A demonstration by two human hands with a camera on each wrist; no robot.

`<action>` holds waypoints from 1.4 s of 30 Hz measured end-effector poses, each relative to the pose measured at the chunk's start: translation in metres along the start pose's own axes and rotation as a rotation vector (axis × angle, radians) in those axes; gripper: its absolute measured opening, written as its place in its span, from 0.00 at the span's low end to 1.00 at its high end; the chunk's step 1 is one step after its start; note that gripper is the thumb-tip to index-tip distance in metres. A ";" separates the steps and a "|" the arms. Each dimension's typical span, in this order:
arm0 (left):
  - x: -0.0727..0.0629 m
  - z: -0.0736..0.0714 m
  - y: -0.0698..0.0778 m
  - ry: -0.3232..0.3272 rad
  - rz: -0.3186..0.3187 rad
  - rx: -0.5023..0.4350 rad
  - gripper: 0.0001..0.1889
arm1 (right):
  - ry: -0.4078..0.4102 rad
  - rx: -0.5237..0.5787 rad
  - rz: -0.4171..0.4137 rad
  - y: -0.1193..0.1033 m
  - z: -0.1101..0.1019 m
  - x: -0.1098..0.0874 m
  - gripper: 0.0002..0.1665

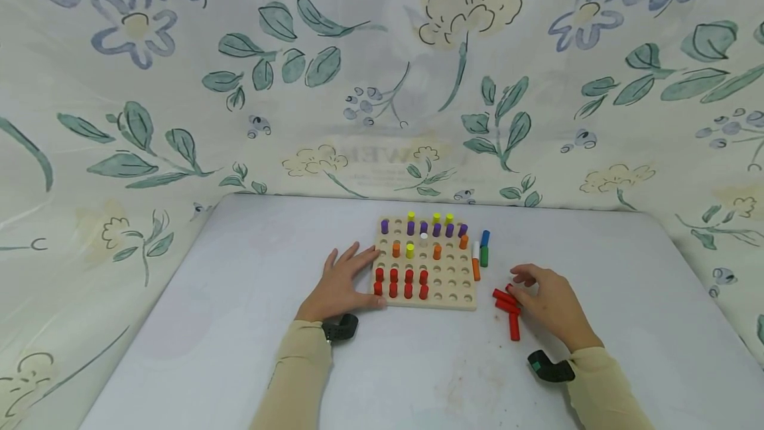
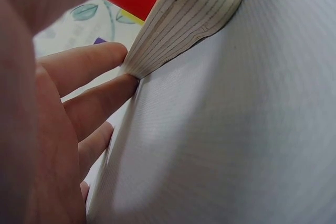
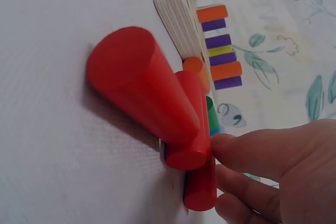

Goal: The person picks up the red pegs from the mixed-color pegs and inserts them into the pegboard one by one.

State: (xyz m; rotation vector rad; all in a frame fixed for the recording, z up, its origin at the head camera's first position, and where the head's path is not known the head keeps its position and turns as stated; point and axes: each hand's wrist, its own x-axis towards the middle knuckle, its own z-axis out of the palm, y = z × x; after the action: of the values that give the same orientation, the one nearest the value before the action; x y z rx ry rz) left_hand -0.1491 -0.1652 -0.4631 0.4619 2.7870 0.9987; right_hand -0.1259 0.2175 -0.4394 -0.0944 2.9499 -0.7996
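Note:
A light wooden pegboard (image 1: pixel 449 275) lies on the table, with red pegs (image 1: pixel 408 276) in its two front rows at the left. Purple, yellow, orange and white pegs stand farther back. My left hand (image 1: pixel 343 285) rests against the board's front left corner, thumb at the front edge and fingers along the left side; in the left wrist view the fingertips touch the wooden edge. At the board's right, my right hand (image 1: pixel 552 307) is at a small pile of loose red pegs (image 1: pixel 514 327). Its thumb and loosely bent fingers are beside one peg (image 3: pixel 200 190), partly hidden.
Right of the board lie loose pegs: blue (image 1: pixel 485 238), green (image 1: pixel 484 257), white (image 1: pixel 476 250) and orange (image 1: pixel 476 269). The white table (image 1: pixel 227 350) meets a floral cloth (image 1: pixel 382 85) at the back and sides.

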 end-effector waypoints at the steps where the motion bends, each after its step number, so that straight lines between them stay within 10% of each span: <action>1: 0.000 0.000 0.000 0.000 0.000 0.000 0.51 | -0.003 -0.002 0.000 0.000 0.000 0.000 0.24; 42: -0.001 0.001 0.000 -0.003 -0.017 0.011 0.52 | 0.056 -0.057 -0.081 0.010 0.002 -0.001 0.15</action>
State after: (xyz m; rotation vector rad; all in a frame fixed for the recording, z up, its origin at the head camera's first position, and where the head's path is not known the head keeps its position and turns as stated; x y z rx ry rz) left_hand -0.1483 -0.1653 -0.4636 0.4394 2.7904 0.9786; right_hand -0.1247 0.2248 -0.4459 -0.1994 3.0403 -0.7391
